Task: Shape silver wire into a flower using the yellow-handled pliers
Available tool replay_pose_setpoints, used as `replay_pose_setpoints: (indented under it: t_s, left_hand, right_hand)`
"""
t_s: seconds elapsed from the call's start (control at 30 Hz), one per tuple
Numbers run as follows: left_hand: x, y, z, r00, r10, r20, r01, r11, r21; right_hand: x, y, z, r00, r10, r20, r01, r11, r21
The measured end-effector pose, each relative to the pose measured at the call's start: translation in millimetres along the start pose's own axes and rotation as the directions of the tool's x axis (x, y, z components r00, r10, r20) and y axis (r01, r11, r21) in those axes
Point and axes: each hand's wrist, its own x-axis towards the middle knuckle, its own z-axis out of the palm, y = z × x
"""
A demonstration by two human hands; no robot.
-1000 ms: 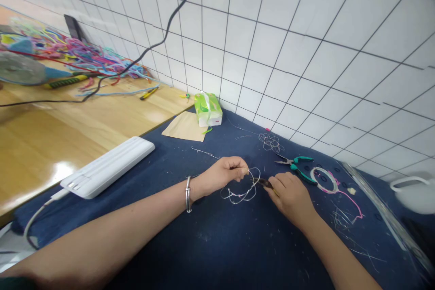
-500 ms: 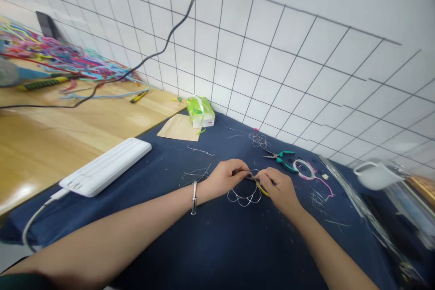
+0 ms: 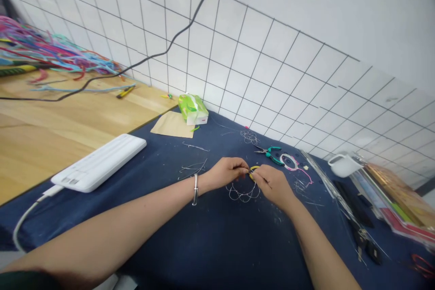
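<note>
I judged wire shaping underway: left hand (image 3: 227,173) pinched looped wire (image 3: 244,195), right hand (image 3: 274,184) gripped yellow-handled tool (image 3: 254,168) (the next move required a steady hold).

I see the left hand (image 3: 231,172) pinching looped wire (image 3: 242,195) while the right hand (image 3: 274,185) grips a yellow-handled tool (image 3: 254,168) beside it. Further back on my feed, teal-handled pliers (image 3: 268,151) lie beside a white coil (image 3: 282,159) on blue cloth (image 3: 217,240).

The wire loops (image 3: 244,194) look like shiny metal — the cloth (image 3: 217,240) matt, the tabletop (image 3: 74,124) glossy wood.
</note>
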Motion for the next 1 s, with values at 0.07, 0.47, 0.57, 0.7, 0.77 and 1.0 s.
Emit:
replay_pose_setpoints:
  t_s: [0.07, 0.47, 0.57, 0.7, 0.77, 1.0]
  left_hand:
    - [0, -3, -0.5, 1.000, 0.005, 0.003, -0.005, 1.000, 0.027]
    - [-5, -1, 6.2, 0.987, 0.153, -0.056, -0.132, 0.952, 0.277]
    - [-5, 0, 7.2, 0.987, 0.160, 0.002, -0.153, 0.942, 0.297]
    - [-5, 0, 9.4, 0.984, 0.170, 0.046, -0.176, 0.943, 0.282]
    - [-6, 1, 10.1, 0.985, 0.170, 0.040, -0.174, 0.943, 0.282]
    - [-6, 3, 7.0, 0.976, 0.156, -0.154, -0.114, 0.961, 0.253]
  right_hand:
    - [-1, 0, 4, 1.000, 0.013, 0.004, -0.013, 0.998, 0.056]
    - [-13, 6, 24, 0.938, 0.341, 0.065, -0.317, 0.769, 0.554]
    - [-14, 6, 24, 0.933, 0.350, 0.080, -0.327, 0.734, 0.595]
    - [-14, 6, 24, 0.931, 0.353, 0.095, -0.329, 0.696, 0.638]
    - [-15, 5, 24, 0.929, 0.354, 0.107, -0.332, 0.671, 0.663]
    - [-14, 3, 29, 0.904, 0.427, 0.002, -0.308, 0.648, 0.697]
